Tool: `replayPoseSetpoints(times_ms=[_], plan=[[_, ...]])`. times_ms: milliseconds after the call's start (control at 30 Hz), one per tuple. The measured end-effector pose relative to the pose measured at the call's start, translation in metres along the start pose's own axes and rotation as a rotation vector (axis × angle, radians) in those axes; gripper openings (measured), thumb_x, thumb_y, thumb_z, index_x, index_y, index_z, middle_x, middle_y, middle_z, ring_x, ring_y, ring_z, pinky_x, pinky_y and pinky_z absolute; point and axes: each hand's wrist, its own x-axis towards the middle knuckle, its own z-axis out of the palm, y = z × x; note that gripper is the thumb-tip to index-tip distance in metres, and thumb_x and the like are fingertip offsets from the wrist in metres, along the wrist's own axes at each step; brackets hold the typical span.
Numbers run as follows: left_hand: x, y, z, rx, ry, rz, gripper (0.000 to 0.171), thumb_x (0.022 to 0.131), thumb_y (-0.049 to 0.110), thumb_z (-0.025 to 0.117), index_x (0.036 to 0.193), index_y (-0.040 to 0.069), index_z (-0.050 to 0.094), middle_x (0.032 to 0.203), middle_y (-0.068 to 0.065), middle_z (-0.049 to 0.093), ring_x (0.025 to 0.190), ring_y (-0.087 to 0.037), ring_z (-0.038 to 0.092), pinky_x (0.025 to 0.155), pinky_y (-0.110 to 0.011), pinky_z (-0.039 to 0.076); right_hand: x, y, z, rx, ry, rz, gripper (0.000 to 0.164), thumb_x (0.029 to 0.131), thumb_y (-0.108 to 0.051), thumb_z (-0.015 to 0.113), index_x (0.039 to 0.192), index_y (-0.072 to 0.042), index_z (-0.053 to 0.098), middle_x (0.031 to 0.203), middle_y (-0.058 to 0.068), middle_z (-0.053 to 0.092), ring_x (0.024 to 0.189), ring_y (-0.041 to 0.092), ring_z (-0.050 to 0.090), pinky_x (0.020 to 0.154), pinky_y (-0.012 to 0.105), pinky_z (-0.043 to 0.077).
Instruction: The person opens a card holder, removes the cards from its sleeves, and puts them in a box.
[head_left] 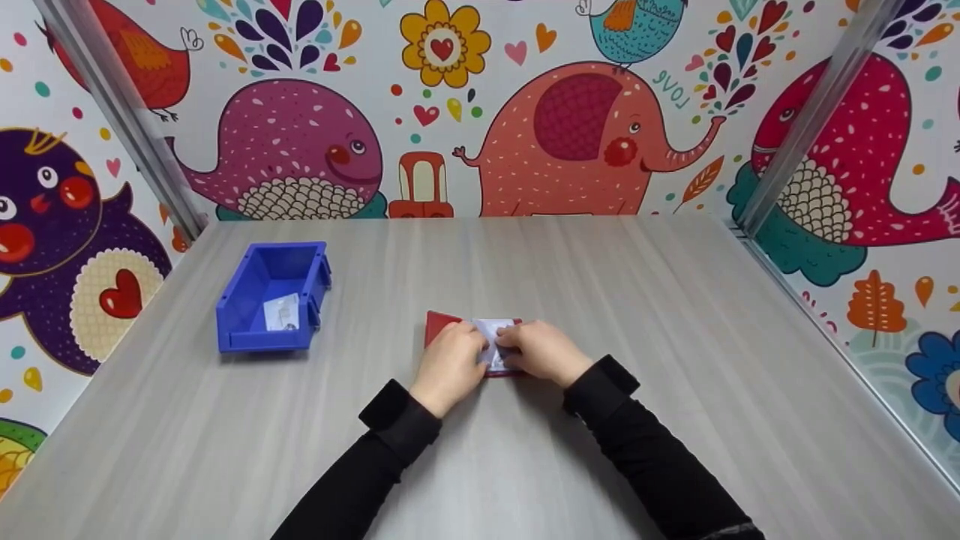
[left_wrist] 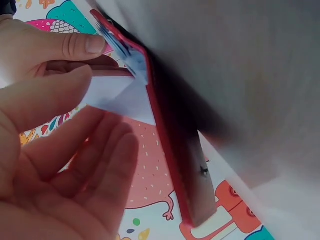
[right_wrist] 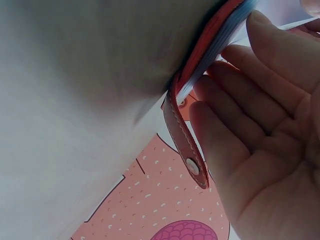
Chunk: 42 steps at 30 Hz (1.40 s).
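A red card holder (head_left: 442, 327) lies spread on the table with its clear plastic sleeves (head_left: 491, 337) facing up. A snap strap (right_wrist: 186, 137) with a metal button sticks out from its cover. My left hand (head_left: 451, 366) pinches a pale sleeve (left_wrist: 122, 97) between thumb and curved fingers, lifting it from the cover. From the other side my right hand (head_left: 546, 351) grips the stack of sleeves, its thumb (right_wrist: 262, 27) at their edge and the other fingers curved below. A small dark patch shows under the right fingertips; I cannot tell what it is.
At the left stands a blue bin (head_left: 262, 341) with a small whitish card or packet (head_left: 282, 312) inside. Printed walls (head_left: 435, 112) close the table (head_left: 637, 285) at the back and sides, with metal posts (head_left: 124, 112) at the corners.
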Motion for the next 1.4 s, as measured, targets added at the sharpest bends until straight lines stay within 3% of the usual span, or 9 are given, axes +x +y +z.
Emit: replayPoseSetpoints(times_ms=[367, 533, 667, 767, 900, 1067, 1400], plan=[[-0.002, 0.002, 0.005, 0.114, 0.09, 0.09, 0.017, 0.075, -0.005, 0.068, 0.061, 0.004, 0.065, 0.07, -0.005, 0.06, 0.073, -0.025, 0.063, 0.059, -0.038, 0.052, 0.0, 0.003, 0.001, 0.017, 0.025, -0.031, 0.014, 0.074, 0.0, 0.078, 0.079, -0.006, 0.067, 0.075, 0.001, 0.06, 0.063, 0.017, 0.047, 0.059, 0.03, 0.044], [-0.003, 0.003, 0.007, 0.151, 0.122, 0.102, 0.016, 0.075, -0.005, 0.07, 0.062, 0.004, 0.066, 0.067, -0.006, 0.058, 0.07, -0.025, 0.062, 0.054, -0.039, 0.051, 0.0, 0.004, 0.002, 0.008, 0.028, -0.036, 0.012, 0.075, 0.0, 0.078, 0.082, -0.006, 0.069, 0.088, 0.003, 0.07, 0.066, 0.019, 0.054, 0.061, 0.033, 0.047], [-0.004, 0.003, 0.008, 0.153, 0.133, 0.102, 0.017, 0.074, -0.006, 0.069, 0.062, 0.004, 0.064, 0.066, -0.007, 0.057, 0.068, -0.026, 0.061, 0.052, -0.039, 0.05, 0.0, 0.005, 0.002, 0.007, 0.038, -0.043, 0.013, 0.076, 0.001, 0.077, 0.087, -0.004, 0.072, 0.104, 0.01, 0.073, 0.081, 0.025, 0.068, 0.07, 0.036, 0.053], [-0.004, 0.003, 0.007, 0.154, 0.148, 0.094, 0.016, 0.075, -0.007, 0.069, 0.064, 0.003, 0.063, 0.066, -0.009, 0.059, 0.067, -0.027, 0.061, 0.052, -0.04, 0.05, 0.0, 0.005, 0.002, 0.008, 0.045, -0.049, 0.018, 0.076, 0.002, 0.076, 0.093, -0.001, 0.074, 0.107, 0.014, 0.072, 0.092, 0.028, 0.069, 0.078, 0.038, 0.054], [-0.006, 0.002, 0.006, 0.141, 0.157, 0.054, 0.015, 0.073, -0.009, 0.068, 0.067, 0.002, 0.061, 0.068, -0.012, 0.061, 0.066, -0.03, 0.061, 0.055, -0.041, 0.051, 0.001, 0.004, 0.001, 0.015, 0.032, -0.02, 0.023, 0.075, 0.003, 0.076, 0.097, 0.001, 0.073, 0.101, 0.013, 0.07, 0.093, 0.028, 0.066, 0.08, 0.039, 0.053], [-0.006, -0.001, 0.002, 0.098, 0.109, -0.03, 0.012, 0.073, -0.012, 0.066, 0.074, -0.001, 0.063, 0.07, -0.015, 0.061, 0.066, -0.033, 0.062, 0.058, -0.043, 0.051, 0.001, 0.002, 0.0, 0.018, 0.019, 0.03, 0.027, 0.074, 0.001, 0.078, 0.1, 0.001, 0.072, 0.097, 0.013, 0.066, 0.088, 0.029, 0.063, 0.078, 0.042, 0.052], [-0.008, -0.008, -0.005, 0.009, 0.056, -0.207, 0.012, 0.073, -0.014, 0.06, 0.076, -0.002, 0.06, 0.072, -0.017, 0.062, 0.07, -0.035, 0.064, 0.06, -0.047, 0.051, 0.0, 0.002, 0.0, 0.041, -0.001, 0.034, 0.029, 0.073, 0.003, 0.077, 0.102, 0.001, 0.071, 0.101, 0.013, 0.068, 0.091, 0.029, 0.064, 0.081, 0.041, 0.052]])
